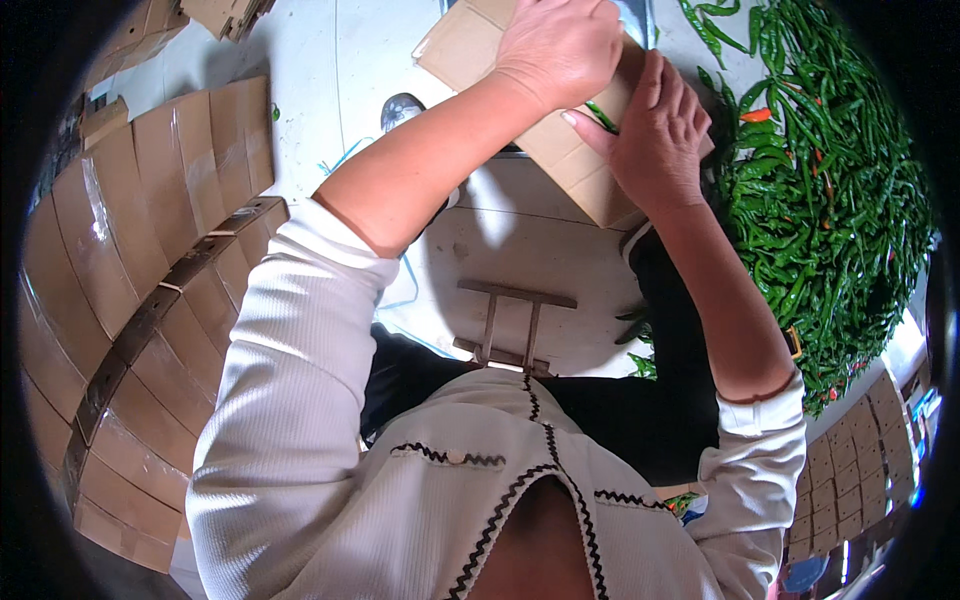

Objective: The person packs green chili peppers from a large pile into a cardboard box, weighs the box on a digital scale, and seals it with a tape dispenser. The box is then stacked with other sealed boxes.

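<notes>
A cardboard box [574,169] sits tilted at the top of the view, in front of my knees. My left hand [566,49] is over the upper part of the box, its fingers curled down; what lies under them is hidden. Along the right side of the box, my right hand [660,139] grips the cardboard, thumb on the near face and fingers over the edge. A green chili pepper [602,118] shows between my two hands, against the box. Behind the box, a shiny metal-like surface [637,19] is partly covered.
To the right lies a large heap of green chili peppers [817,202] with a few red ones. Stacked cardboard boxes [157,187] line the left, more cartons [851,465] the lower right. A low stool-like frame [510,315] and blue strapping [349,157] are on the pale floor [307,75].
</notes>
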Action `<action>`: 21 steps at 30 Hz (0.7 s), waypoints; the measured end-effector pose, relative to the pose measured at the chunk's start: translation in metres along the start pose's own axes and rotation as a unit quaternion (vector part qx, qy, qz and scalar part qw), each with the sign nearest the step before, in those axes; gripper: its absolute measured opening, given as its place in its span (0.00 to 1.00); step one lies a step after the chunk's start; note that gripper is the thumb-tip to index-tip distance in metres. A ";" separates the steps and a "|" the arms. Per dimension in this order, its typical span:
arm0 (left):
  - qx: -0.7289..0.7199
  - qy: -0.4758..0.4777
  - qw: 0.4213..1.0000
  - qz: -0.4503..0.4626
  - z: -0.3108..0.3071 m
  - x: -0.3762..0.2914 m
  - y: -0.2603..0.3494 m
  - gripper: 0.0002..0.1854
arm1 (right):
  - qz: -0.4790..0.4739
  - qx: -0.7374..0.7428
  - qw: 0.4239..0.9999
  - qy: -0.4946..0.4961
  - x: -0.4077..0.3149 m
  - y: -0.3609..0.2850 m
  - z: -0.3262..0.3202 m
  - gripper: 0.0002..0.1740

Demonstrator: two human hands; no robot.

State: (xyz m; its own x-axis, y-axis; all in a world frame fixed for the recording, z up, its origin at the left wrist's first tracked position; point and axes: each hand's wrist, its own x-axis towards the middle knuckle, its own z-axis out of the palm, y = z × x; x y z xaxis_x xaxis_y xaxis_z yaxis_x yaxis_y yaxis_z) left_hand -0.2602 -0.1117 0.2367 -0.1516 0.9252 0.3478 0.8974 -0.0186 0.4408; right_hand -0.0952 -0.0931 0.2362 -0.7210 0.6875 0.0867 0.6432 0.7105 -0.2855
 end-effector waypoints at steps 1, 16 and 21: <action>-0.002 0.004 1.000 0.000 0.001 -0.001 -0.001 0.07 | -0.005 0.001 1.000 0.000 -0.001 0.000 -0.001 0.63; -0.328 0.173 0.732 -0.571 -0.036 -0.080 -0.062 0.25 | 0.031 -0.010 0.999 -0.006 0.002 -0.008 -0.007 0.64; -0.292 0.259 0.745 -0.541 0.006 -0.050 -0.060 0.23 | 0.097 -0.024 0.995 0.019 -0.011 -0.024 -0.003 0.66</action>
State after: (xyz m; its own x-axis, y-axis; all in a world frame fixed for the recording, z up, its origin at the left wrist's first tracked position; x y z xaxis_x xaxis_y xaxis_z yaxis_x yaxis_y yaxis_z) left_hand -0.3037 -0.1543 0.1885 -0.9306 0.2512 -0.2663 -0.1763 0.3301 0.9274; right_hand -0.1013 -0.1170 0.2452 -0.5719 0.8174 0.0700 0.7820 0.5689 -0.2546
